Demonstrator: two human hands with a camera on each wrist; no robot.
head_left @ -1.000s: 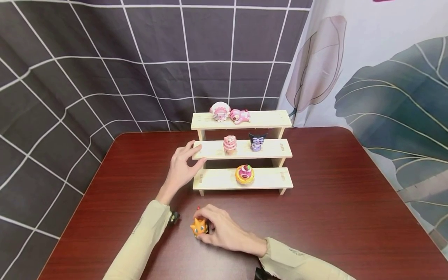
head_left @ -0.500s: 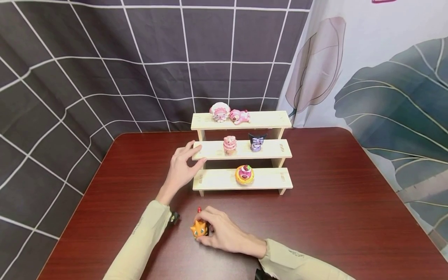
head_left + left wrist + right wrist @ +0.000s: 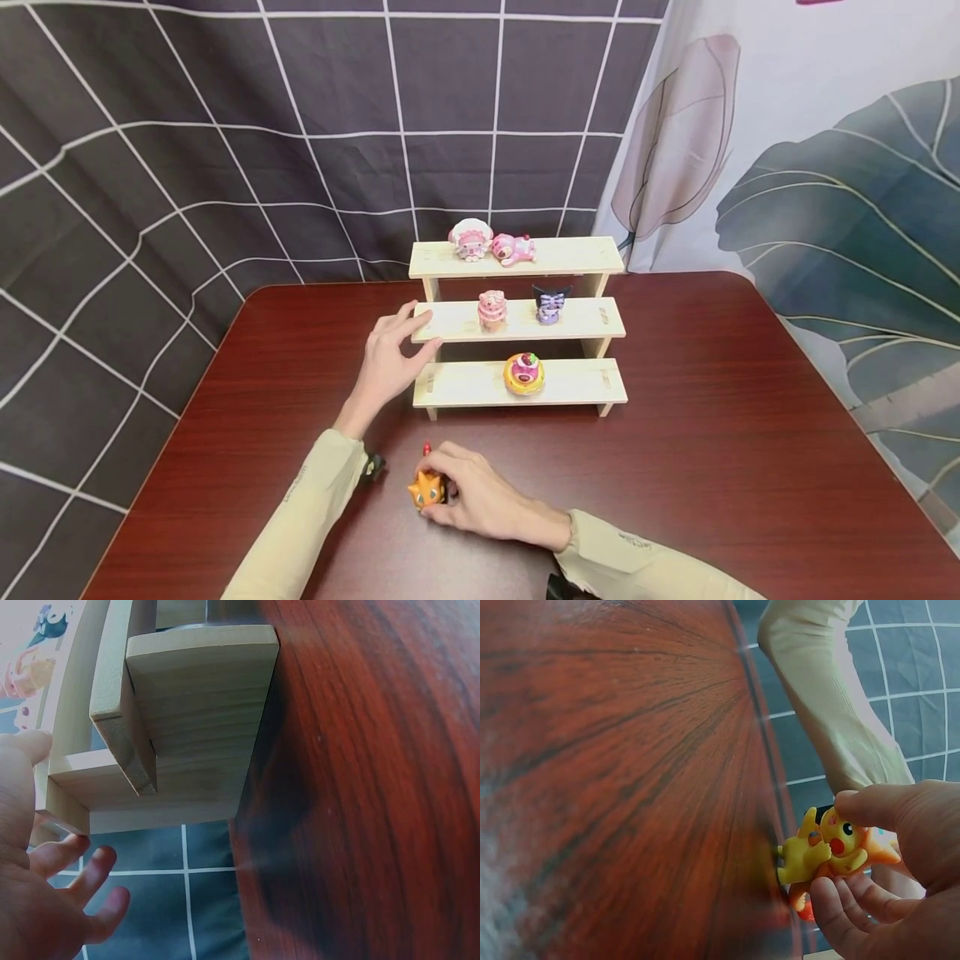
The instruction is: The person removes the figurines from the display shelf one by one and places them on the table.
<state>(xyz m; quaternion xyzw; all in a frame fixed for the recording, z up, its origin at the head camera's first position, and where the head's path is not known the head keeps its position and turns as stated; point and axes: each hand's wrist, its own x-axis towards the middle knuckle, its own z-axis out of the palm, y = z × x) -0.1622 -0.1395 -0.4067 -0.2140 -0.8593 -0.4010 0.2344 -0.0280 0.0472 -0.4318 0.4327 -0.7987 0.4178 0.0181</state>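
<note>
At the worktop (image 3: pixel 720 442), right hand (image 3: pixel 487 500) pinches toy figure (image 3: pixel 427 492) (best held upright, lightly); left hand (image 3: pixel 386 358) spreads at stepped shelf (image 3: pixel 577 383).

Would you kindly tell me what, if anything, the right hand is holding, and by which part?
The right hand holds a yellow-and-orange toy figure by its head and upper body, between thumb and fingers.

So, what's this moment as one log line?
right hand: holding yellow-and-orange toy; left hand: at left end of wooden shelf; shelf: five figurines
</note>
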